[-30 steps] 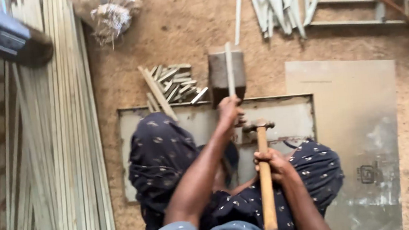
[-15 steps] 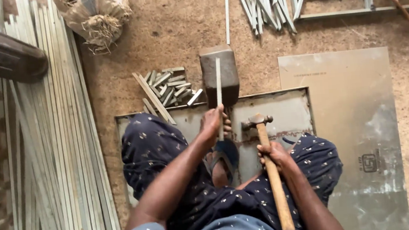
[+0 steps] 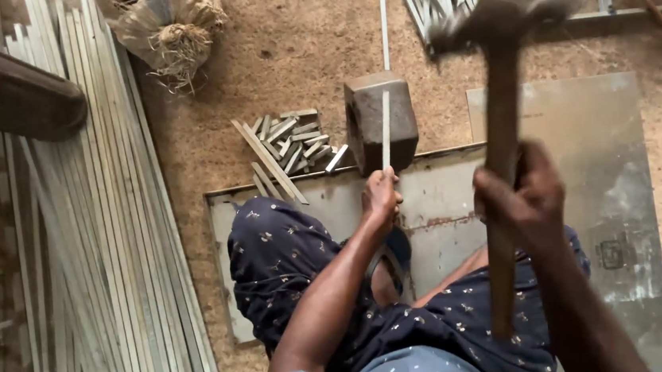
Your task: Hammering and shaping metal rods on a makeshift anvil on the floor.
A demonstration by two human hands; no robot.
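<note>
Bamboo is everywhere on this dirt floor (image 3: 295, 45): long split strips (image 3: 103, 230) lie stacked down the left of the frame, and a small pile of short cut pieces (image 3: 291, 141) sits just left of centre. In the middle, the left hand (image 3: 380, 198) has its fingers clenched round the lower end of a thin pale strip (image 3: 384, 129), standing it up against a dark block (image 3: 380, 122), apparently so the block backs it for a blow. The right hand (image 3: 525, 193), at centre right, grips a wooden-handled hammer (image 3: 500, 115) about midway along the handle, its blurred head lifted high toward the top of the frame. Grey metal sheets (image 3: 443, 192) lie flat under the person's legs and the block's near edge, probably giving a firm, level base. A bundle of dry fibre (image 3: 173, 28) rests at upper left.
</note>
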